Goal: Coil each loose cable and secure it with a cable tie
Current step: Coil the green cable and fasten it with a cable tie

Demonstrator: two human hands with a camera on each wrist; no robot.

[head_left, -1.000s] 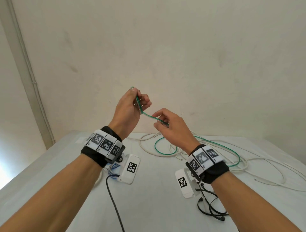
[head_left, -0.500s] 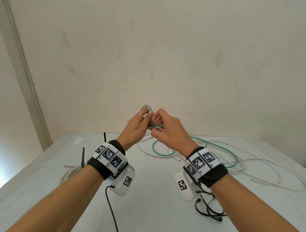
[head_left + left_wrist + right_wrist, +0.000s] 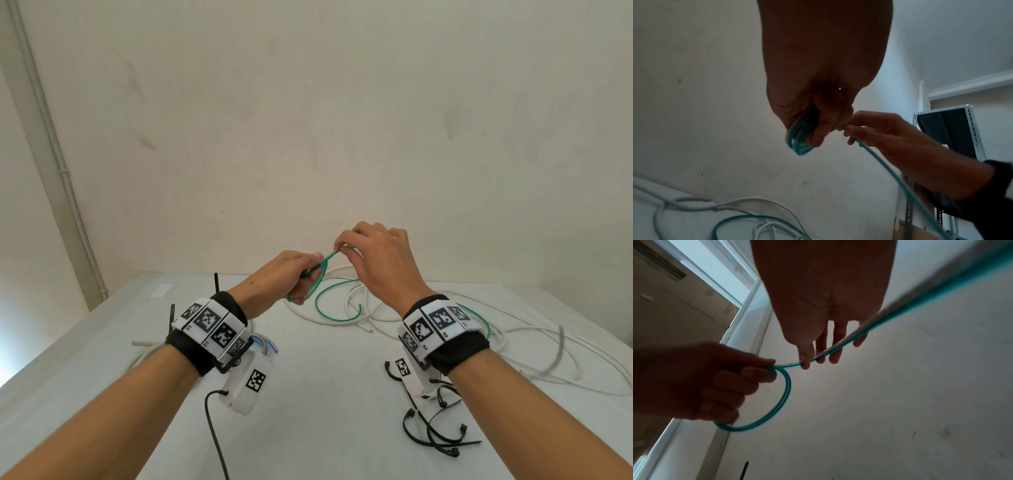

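Note:
A thin green cable (image 3: pixel 337 320) trails over the white table (image 3: pixel 325 394). My left hand (image 3: pixel 301 274) is held above the table and grips a small coil of that green cable (image 3: pixel 800 138), its loops sticking out below the curled fingers (image 3: pixel 756 376). Just right of it and slightly higher, my right hand (image 3: pixel 346 245) pinches the strand that leads off the coil (image 3: pixel 818 356) between thumb and forefinger; the other fingers are extended. From there the green cable (image 3: pixel 890 172) runs down under my right wrist.
Loose white cables (image 3: pixel 534 342) spread over the right and far table. Several black cable ties (image 3: pixel 435 431) lie near my right forearm. A coiled cable with upright black ties (image 3: pixel 216 284) sits behind my left wrist. A wall stands right behind the table.
Both hands have come down toward the table. The left hand dropped lower with more green loops gathered in it, and the right hand has drawn apart to the right, laying the strand over the coil.

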